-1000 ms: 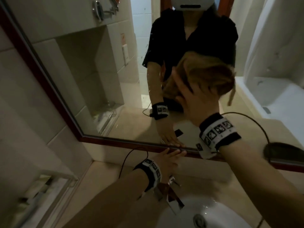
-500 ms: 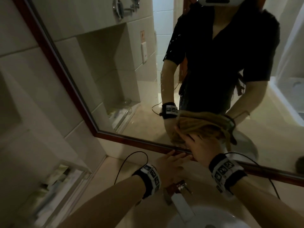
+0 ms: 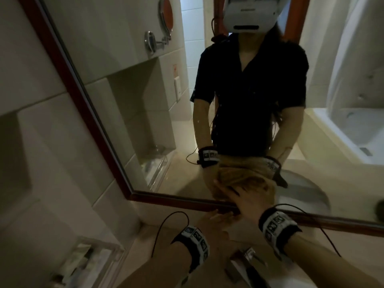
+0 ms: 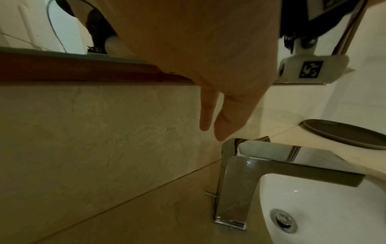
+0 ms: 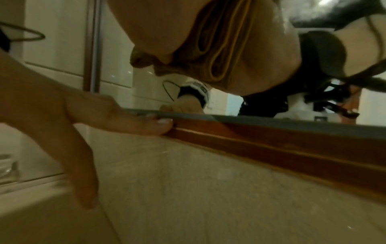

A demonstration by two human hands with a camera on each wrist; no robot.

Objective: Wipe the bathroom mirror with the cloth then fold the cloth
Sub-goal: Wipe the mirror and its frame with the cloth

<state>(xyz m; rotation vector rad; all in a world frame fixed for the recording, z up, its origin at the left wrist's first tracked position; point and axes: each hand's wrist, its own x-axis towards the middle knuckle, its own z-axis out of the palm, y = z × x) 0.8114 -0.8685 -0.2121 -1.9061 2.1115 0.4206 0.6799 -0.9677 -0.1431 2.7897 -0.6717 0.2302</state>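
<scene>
**Cloth pressed low on the mirror**

The left hand (image 3: 216,222) rests with straight, relaxed fingers (image 5: 133,122) on the mirror's wooden frame (image 3: 182,202), holding nothing. Just to its right, the right hand (image 3: 247,202) presses the bunched tan cloth (image 5: 221,49) against the mirror (image 3: 128,113) glass near its bottom edge, above the faucet (image 4: 236,178).
</scene>
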